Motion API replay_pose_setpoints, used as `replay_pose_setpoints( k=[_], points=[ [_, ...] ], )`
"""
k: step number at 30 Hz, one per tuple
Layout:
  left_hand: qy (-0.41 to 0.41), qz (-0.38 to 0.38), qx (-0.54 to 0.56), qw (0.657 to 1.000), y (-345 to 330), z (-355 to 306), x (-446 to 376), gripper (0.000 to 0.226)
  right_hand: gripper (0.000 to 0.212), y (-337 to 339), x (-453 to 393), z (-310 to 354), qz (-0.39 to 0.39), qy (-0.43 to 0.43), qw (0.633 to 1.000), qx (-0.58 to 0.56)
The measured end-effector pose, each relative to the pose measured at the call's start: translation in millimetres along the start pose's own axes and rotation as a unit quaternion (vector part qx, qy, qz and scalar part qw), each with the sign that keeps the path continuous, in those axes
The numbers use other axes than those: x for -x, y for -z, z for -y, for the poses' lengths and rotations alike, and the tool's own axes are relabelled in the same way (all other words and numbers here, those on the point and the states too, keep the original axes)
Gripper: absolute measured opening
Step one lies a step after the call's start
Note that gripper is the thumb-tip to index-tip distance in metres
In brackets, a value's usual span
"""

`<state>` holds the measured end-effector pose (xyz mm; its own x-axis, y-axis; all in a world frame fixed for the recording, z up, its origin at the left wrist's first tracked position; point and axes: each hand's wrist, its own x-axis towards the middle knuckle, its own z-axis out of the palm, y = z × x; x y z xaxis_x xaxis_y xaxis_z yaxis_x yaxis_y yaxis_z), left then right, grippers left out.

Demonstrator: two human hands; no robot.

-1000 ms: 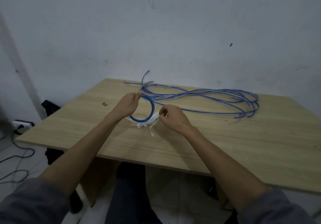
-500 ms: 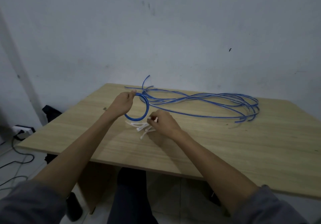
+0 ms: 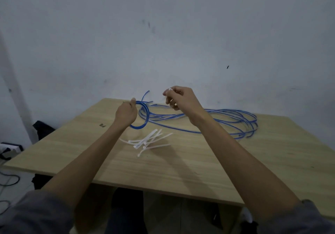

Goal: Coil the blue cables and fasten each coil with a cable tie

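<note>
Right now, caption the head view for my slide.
Left hand holds a blue cable coil; right hand lifts a white cable tie.

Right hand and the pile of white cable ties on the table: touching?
Apart. In the head view the right hand is raised above the blue cables, pinching one cable tie, while the pile of cable ties lies well below it on the table.

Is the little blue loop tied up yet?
Not yet. The left hand holds the small blue cable coil with no tie around it; the right hand pinches a white cable tie.
</note>
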<state>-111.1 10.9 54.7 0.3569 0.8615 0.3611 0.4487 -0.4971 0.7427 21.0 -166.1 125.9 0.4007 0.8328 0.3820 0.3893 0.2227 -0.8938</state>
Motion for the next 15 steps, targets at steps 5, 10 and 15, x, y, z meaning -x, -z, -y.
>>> replay_pose_setpoints(
  k=[5, 10, 15],
  points=[
    [0.030, -0.019, 0.060, 0.998, -5.1, -5.2, -1.1, 0.061, 0.021, 0.9, 4.9, -9.8, 0.046, -0.011, 0.998, 0.040],
    [0.047, 0.018, 0.118, 0.992, -18.0, -16.2, 8.1, 0.057, 0.028, -12.6, 10.3, -34.0, 0.053, -0.024, 0.996, 0.067],
    [0.027, 0.037, 0.131, 0.990, -31.7, -24.6, 19.5, 0.060, 0.030, -19.9, 13.5, -52.4, 0.015, -0.046, 0.996, 0.074]
  ],
)
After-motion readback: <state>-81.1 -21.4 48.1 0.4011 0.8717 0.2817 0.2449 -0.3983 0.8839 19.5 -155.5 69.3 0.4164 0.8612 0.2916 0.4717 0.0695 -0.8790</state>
